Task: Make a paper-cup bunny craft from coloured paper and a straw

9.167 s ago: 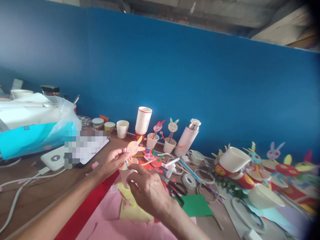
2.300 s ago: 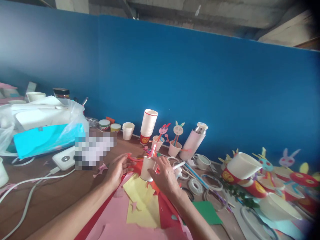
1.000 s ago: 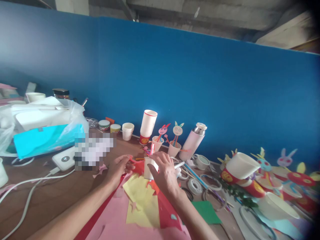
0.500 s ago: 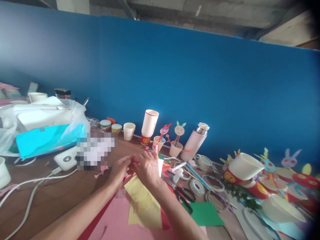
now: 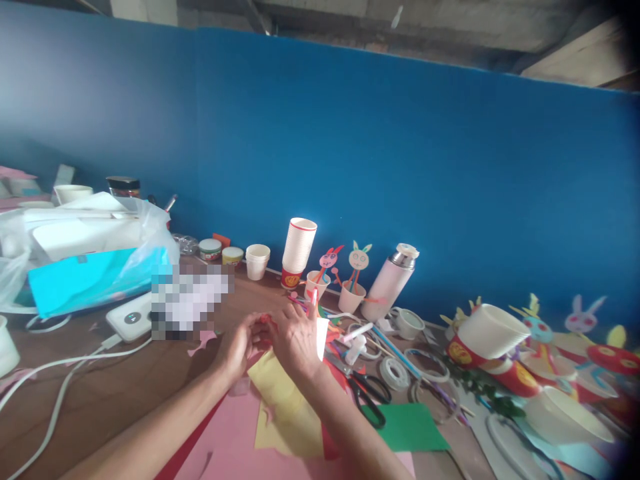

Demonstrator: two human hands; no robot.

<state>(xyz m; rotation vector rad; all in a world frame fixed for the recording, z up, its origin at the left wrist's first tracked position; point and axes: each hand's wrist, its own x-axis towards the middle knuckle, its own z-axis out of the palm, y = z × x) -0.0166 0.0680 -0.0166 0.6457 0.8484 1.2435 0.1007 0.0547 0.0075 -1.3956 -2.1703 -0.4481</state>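
My left hand (image 5: 243,343) is closed, its fingertips pinching a small red piece (image 5: 265,320) that looks like paper. From the other side my right hand (image 5: 299,337) closes on the same piece, its fingertips partly hidden behind its back and knuckles. Most of the red piece is covered by fingers. Below the hands lie yellow paper (image 5: 287,420), pink paper (image 5: 230,433) and some red sheet. A white paper cup (image 5: 322,337) shows just behind my right hand. Black-handled scissors (image 5: 370,400) rest to the right, apart from it.
Two paper-cup rabbit figures (image 5: 352,297), a cup stack (image 5: 300,250) and a tilted thermos (image 5: 390,287) line the blue partition (image 5: 320,147). Tape rolls (image 5: 394,373), a glue bottle (image 5: 356,350) and green paper (image 5: 413,427) lie right. A plastic bag (image 5: 163,233) and white cable (image 5: 65,413) are left.
My left hand's fingers have shifted slightly around the red piece, and less of it shows between the hands. The view has moved a little; other things stay put.
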